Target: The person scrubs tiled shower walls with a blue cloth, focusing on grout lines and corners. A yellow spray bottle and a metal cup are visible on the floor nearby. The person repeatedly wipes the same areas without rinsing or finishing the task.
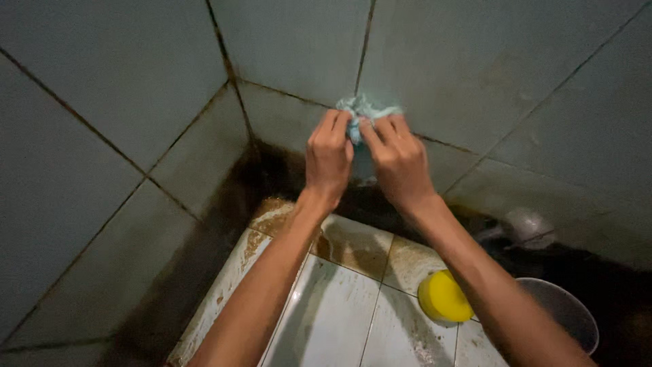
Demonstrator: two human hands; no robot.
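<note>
While both hands bunch a small crumpled pale-blue cloth (363, 112) against the grey tiled wall (475, 61), the left hand (329, 160) and right hand (399, 162) each pinch it with closed fingers, seemingly wringing it. Below, a round yellow lid (443, 296) rests on the stained white tiled ledge (326, 319), beside a grey bucket (570, 309).

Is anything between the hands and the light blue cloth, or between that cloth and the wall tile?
Nothing visible. The left hand and the right hand both grip the bunched light blue cloth directly, at the wall tile near a grout line. Whether it touches the tile cannot be told.
</note>
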